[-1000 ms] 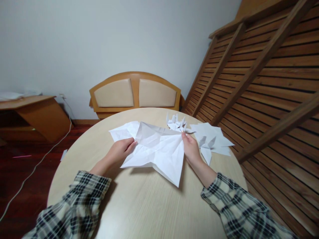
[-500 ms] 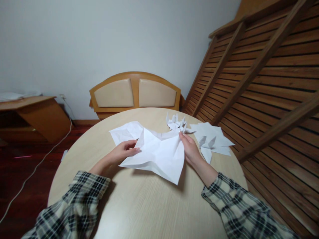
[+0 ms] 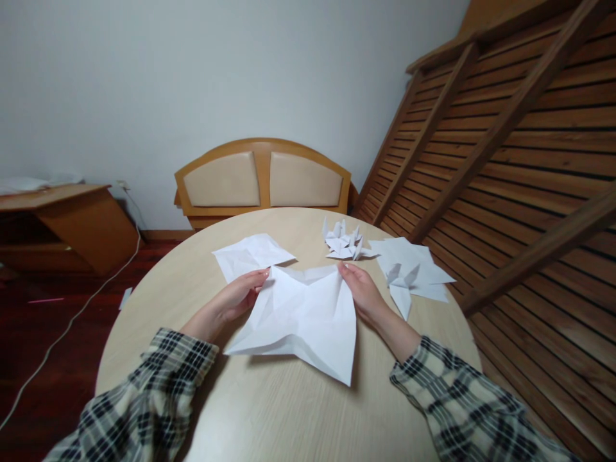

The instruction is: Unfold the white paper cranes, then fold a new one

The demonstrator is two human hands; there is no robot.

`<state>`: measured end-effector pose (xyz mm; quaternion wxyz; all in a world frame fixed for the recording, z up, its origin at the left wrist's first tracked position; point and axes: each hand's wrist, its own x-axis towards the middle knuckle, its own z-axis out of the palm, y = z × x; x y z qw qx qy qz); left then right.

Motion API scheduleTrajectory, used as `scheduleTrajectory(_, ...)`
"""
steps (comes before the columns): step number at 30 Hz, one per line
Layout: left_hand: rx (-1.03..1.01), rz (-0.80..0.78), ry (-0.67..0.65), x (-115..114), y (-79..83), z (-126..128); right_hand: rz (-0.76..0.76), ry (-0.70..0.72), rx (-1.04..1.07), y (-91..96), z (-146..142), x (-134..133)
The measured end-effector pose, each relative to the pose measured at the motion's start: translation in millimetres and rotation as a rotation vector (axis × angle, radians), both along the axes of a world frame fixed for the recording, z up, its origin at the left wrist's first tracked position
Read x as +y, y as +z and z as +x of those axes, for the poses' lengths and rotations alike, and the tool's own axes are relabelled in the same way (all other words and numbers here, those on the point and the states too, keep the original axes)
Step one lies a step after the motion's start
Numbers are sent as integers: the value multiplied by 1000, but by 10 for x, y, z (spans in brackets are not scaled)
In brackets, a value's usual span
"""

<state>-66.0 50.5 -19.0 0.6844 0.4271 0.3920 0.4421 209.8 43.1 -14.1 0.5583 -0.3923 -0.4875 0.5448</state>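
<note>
A white creased sheet of paper [image 3: 308, 314] is held out over the round table, its fold lines showing and its near corners spread. My left hand [image 3: 237, 298] pinches its far left corner between thumb and fingers. At the far right corner, my right hand [image 3: 364, 292] grips the same sheet. Behind my left hand, a second creased sheet [image 3: 253, 251] lies on the table. Beyond my right hand stands a cluster of folded paper cranes [image 3: 342, 239]. One more folded paper figure [image 3: 402, 285] with two raised points sits to the right of that hand.
Flat white sheets [image 3: 416, 256] lie at the table's right, partly under the single folded figure. The pale round table [image 3: 308, 430] stands before a padded headboard [image 3: 262, 176]. Wooden slats [image 3: 505, 173] lean at the right. A white cable [image 3: 72, 321] crosses the floor at left.
My left hand has moved up to the sheet's far left corner. The held sheet has come slightly nearer and spread wider, uncovering more of the second sheet and the cranes.
</note>
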Motion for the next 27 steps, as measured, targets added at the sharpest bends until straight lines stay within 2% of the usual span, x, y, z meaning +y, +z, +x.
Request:
scheduleTrajectory(4, -73, -136, 42, -27, 15, 43, 0, 10, -3, 8, -6, -9)
scheduleTrajectory(14, -84, -166, 146, -100, 113, 128, -10, 9, -2, 43, -16, -29)
scheduleTrajectory(22, -38, -102, 317, -102, 124, 177, 3, -23, -68, -7, 6, 8)
scheduleTrajectory(27, 63, 16, 333, -159, 164, 194, 38, -39, -139, -53, 21, 48)
